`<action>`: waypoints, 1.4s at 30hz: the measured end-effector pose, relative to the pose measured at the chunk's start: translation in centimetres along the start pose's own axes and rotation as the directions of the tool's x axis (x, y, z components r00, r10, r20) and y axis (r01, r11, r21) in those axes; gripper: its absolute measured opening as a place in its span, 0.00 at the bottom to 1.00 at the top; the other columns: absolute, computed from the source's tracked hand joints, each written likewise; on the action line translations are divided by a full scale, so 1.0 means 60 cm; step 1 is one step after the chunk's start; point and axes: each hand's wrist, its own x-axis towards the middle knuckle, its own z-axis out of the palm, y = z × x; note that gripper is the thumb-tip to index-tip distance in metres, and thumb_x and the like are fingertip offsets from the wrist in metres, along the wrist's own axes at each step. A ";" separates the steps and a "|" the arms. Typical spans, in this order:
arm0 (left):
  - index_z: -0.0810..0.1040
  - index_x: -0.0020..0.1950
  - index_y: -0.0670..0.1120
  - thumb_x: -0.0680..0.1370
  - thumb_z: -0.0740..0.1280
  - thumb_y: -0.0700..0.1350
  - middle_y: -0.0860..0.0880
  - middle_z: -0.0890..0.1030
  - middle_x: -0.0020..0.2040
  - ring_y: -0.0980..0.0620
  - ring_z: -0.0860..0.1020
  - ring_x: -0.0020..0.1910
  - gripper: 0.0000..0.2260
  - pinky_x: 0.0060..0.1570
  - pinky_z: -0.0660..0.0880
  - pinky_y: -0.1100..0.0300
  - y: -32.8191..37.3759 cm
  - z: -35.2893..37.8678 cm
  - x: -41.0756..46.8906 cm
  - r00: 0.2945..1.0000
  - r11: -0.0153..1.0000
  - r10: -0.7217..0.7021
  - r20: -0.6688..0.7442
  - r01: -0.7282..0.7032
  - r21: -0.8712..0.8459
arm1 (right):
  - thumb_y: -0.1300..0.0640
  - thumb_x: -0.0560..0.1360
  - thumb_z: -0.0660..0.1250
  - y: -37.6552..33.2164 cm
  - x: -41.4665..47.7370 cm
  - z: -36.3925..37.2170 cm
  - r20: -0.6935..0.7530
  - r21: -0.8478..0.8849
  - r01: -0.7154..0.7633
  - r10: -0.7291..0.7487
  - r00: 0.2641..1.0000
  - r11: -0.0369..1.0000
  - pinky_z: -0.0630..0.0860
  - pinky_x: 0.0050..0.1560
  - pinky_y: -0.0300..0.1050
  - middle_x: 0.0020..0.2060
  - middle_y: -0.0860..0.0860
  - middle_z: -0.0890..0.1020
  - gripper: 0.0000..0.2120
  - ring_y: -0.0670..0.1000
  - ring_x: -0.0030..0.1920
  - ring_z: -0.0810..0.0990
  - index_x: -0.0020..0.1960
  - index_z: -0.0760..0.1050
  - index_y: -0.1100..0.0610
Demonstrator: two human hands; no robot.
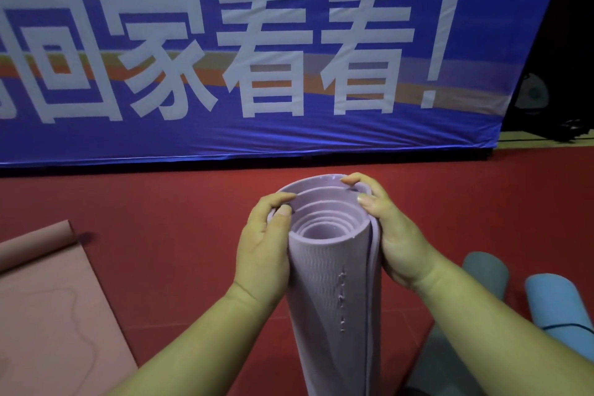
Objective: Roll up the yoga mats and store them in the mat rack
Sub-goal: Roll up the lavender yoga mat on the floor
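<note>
Well to the left of the hands, a salmon-pink foam yoga mat (48, 299) lies partly unrolled on the red floor (160, 219), its far end curled into a loose roll. The left hand (263, 247) grips the left side of the upper end of a lilac textured foam yoga mat (328, 283), with the thumb lying on the rim and the fingers curled over the far edge. This mat is rolled into a tight tube and stands on end between the two hands, its spiral of layers open to the camera (the bottom end is out of view). The right hand (395, 241) clasps the right side of the same end, palm against the loose outer edge and fingertips hooked over the rim. Beyond the right hand, lower and to the right, a grey-green rolled foam mat (482, 270) lies on the floor, and just beside it a light blue rolled foam mat (559, 302). Behind the hands hangs a blue fabric banner with large white characters (257, 138).
</note>
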 end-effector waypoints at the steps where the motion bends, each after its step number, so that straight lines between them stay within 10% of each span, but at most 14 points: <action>1: 0.83 0.52 0.54 0.75 0.62 0.50 0.52 0.84 0.53 0.54 0.80 0.56 0.11 0.59 0.76 0.56 0.002 -0.004 0.004 1.000 1.000 0.004 0.015 -0.004 0.027 | 0.57 0.73 0.62 -0.004 0.000 -0.004 -0.013 -0.013 0.001 -0.002 1.000 1.000 0.75 0.63 0.49 0.59 0.46 0.83 0.12 0.50 0.59 0.81 0.54 0.79 0.51; 6: 0.84 0.52 0.53 0.77 0.61 0.48 0.53 0.84 0.54 0.52 0.80 0.57 0.12 0.59 0.75 0.55 0.006 -0.009 0.010 0.992 0.999 0.036 0.118 -0.040 0.034 | 0.50 0.70 0.71 -0.013 0.005 -0.003 -0.040 -0.060 0.028 -0.030 0.999 0.998 0.73 0.59 0.54 0.50 0.50 0.83 0.05 0.51 0.51 0.80 0.45 0.81 0.48; 9: 0.83 0.50 0.50 0.77 0.59 0.46 0.55 0.84 0.50 0.58 0.80 0.51 0.12 0.52 0.74 0.65 0.001 0.007 0.009 0.996 0.999 0.047 0.072 -0.047 -0.006 | 0.35 0.63 0.78 -0.004 0.006 0.002 -0.067 -0.122 0.027 -0.036 0.997 0.992 0.73 0.64 0.53 0.55 0.50 0.82 0.22 0.51 0.56 0.79 0.48 0.80 0.48; 14: 0.83 0.50 0.47 0.77 0.58 0.44 0.57 0.84 0.50 0.61 0.80 0.52 0.13 0.52 0.71 0.70 -0.040 0.005 0.010 0.998 0.999 0.030 0.047 -0.031 0.016 | 0.54 0.71 0.69 0.031 0.005 -0.012 -0.075 -0.114 0.012 -0.021 0.997 0.993 0.75 0.61 0.44 0.54 0.48 0.82 0.11 0.48 0.55 0.80 0.53 0.75 0.54; 22: 0.82 0.56 0.49 0.79 0.57 0.47 0.59 0.84 0.55 0.65 0.79 0.57 0.15 0.57 0.69 0.73 -0.067 0.011 0.005 0.998 0.999 -0.005 0.061 0.003 0.043 | 0.53 0.74 0.66 0.072 0.004 -0.032 -0.141 -0.127 -0.043 0.025 0.990 0.991 0.68 0.74 0.58 0.65 0.56 0.80 0.10 0.59 0.67 0.77 0.55 0.76 0.51; 31: 0.77 0.59 0.52 0.72 0.64 0.61 0.60 0.81 0.57 0.63 0.77 0.60 0.20 0.59 0.69 0.71 -0.038 0.005 -0.001 0.975 0.997 0.019 0.220 -0.034 0.064 | 0.52 0.73 0.62 0.053 -0.003 -0.015 -0.172 -0.117 -0.055 0.034 0.985 0.992 0.72 0.70 0.52 0.64 0.52 0.82 0.23 0.53 0.65 0.80 0.68 0.73 0.45; 38: 0.72 0.65 0.60 0.60 0.78 0.65 0.55 0.75 0.67 0.56 0.73 0.68 0.36 0.67 0.70 0.60 0.015 0.022 0.057 0.866 0.886 0.179 0.468 -0.348 0.306 | 0.44 0.79 0.57 0.010 0.017 -0.060 -0.231 -0.211 -0.032 -0.018 0.973 0.977 0.65 0.76 0.49 0.69 0.46 0.77 0.21 0.46 0.70 0.74 0.70 0.71 0.47; 42: 0.78 0.63 0.56 0.60 0.77 0.68 0.48 0.67 0.72 0.54 0.62 0.77 0.35 0.74 0.63 0.60 -0.044 0.104 0.019 0.682 0.789 0.096 0.725 -0.496 0.362 | 0.38 0.81 0.57 0.033 -0.086 -0.172 -0.311 -0.110 -0.296 0.250 0.917 0.949 0.65 0.76 0.59 0.67 0.46 0.80 0.23 0.50 0.70 0.75 0.71 0.75 0.46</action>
